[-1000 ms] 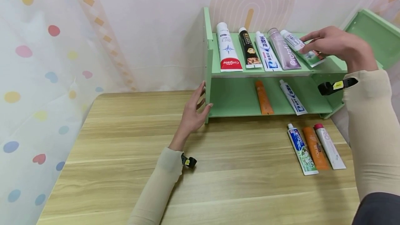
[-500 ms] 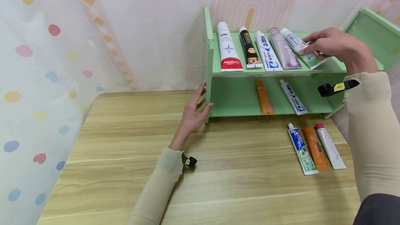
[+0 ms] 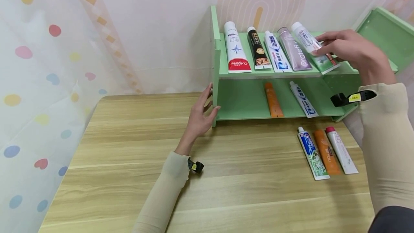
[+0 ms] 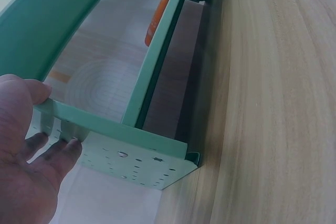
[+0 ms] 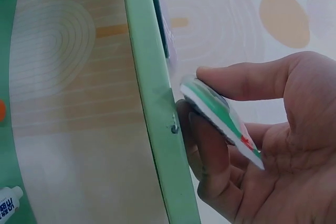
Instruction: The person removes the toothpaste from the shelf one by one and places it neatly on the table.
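My right hand (image 3: 359, 51) pinches a white-and-green toothpaste tube (image 3: 305, 39) between thumb and fingers, at the right end of the green shelf's upper level. In the right wrist view the tube's flat end (image 5: 226, 121) sits tilted between thumb and fingers, beside the shelf edge (image 5: 152, 98). To its left lie a lilac tube (image 3: 294, 49), a blue-and-white tube (image 3: 277, 53), a black tube (image 3: 258, 48) and a red-and-white Colgate tube (image 3: 237, 48). My left hand (image 3: 201, 116) holds the shelf's left side panel (image 3: 216, 82), thumb at the front edge, fingers along the outer face (image 4: 115, 156).
An orange tube (image 3: 274, 100) and a blue-and-white tube (image 3: 303, 99) lie on the lower level. On the wooden table (image 3: 245, 190) in front are a Crest tube (image 3: 313, 154), an orange tube (image 3: 326, 152) and a white tube with a pink cap (image 3: 341, 150).
The white-and-green tube has risen slightly off the upper level, its cap end higher, with my right hand shifting slightly right. My left hand stays on the side panel.
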Demonstrator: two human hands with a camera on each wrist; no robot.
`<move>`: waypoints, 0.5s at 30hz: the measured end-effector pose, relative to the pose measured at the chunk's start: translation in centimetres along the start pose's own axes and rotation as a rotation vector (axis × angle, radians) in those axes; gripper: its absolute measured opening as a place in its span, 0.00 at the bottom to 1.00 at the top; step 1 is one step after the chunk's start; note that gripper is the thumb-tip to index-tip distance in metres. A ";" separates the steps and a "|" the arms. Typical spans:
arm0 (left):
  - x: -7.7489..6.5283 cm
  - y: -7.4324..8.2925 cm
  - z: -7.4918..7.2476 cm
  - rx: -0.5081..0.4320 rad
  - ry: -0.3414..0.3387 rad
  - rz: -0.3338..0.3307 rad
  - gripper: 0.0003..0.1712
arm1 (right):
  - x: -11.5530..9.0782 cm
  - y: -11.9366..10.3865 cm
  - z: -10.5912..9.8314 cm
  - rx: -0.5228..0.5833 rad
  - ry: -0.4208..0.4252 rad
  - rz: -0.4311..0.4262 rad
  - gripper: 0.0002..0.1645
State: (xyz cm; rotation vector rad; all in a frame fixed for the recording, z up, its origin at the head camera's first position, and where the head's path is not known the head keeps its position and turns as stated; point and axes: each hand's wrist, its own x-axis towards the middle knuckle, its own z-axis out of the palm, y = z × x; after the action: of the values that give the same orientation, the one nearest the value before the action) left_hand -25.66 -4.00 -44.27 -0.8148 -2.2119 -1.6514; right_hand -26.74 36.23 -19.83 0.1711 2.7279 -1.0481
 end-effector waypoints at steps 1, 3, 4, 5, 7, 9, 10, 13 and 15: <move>0.0 0.0 0.0 -0.001 0.001 -0.001 0.45 | -0.1 0.1 0.0 0.012 0.005 -0.007 0.46; 0.0 0.0 0.0 -0.004 0.001 -0.001 0.45 | -0.4 0.3 0.1 0.023 0.017 -0.021 0.44; 0.0 -0.1 0.0 -0.005 0.002 -0.002 0.45 | -0.5 0.4 0.2 0.029 0.022 -0.028 0.43; 0.0 0.0 0.1 -0.008 0.003 -0.004 0.45 | -0.6 0.5 0.2 0.036 0.026 -0.038 0.42; -0.1 0.0 0.1 -0.014 0.005 -0.006 0.45 | -0.8 0.7 0.2 0.047 0.034 -0.055 0.41; -0.1 0.0 0.1 -0.016 0.007 -0.009 0.45 | -1.1 1.0 0.3 0.066 0.044 -0.069 0.39; -0.1 0.0 0.1 -0.017 0.008 -0.011 0.46 | -1.2 1.1 0.3 0.080 0.047 -0.074 0.38; -0.1 0.0 0.1 -0.020 0.010 -0.019 0.46 | -1.6 1.3 0.4 0.113 0.055 -0.076 0.38; -0.1 0.1 0.2 -0.021 0.013 -0.025 0.46 | -1.9 1.5 0.5 0.130 0.058 -0.073 0.39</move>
State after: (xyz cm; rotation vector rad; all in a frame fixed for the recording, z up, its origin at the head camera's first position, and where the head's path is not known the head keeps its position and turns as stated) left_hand -25.52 -3.85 -44.29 -0.7823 -2.2084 -1.6899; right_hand -24.58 36.98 -20.76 0.1247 2.7365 -1.2600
